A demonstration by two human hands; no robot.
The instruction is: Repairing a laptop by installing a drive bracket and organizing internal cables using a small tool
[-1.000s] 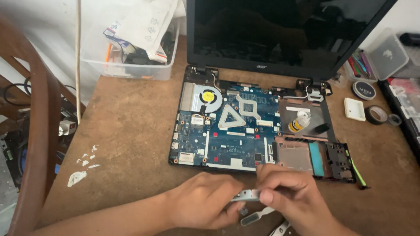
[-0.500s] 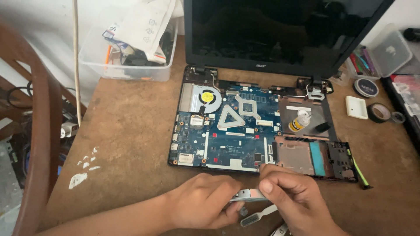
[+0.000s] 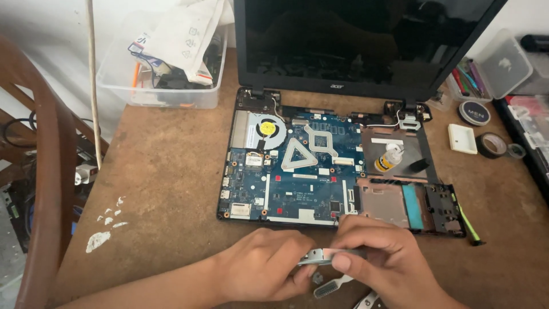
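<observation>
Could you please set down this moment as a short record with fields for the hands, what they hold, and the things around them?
left hand: left hand grips one end of the metal bracket
right hand: right hand pinches the other end of it
in front: opened laptop base with blue board and fan exposed, dark screen upright
on base: small bottle lying in the right bay
surface: brown table, white paint flecks at left
far left: clear plastic bin of parts
right edge: tape rolls, round tin

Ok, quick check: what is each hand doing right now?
Left hand: closed on one end of a small metal bracket.
Right hand: closed on the other end of the same bracket.
</observation>
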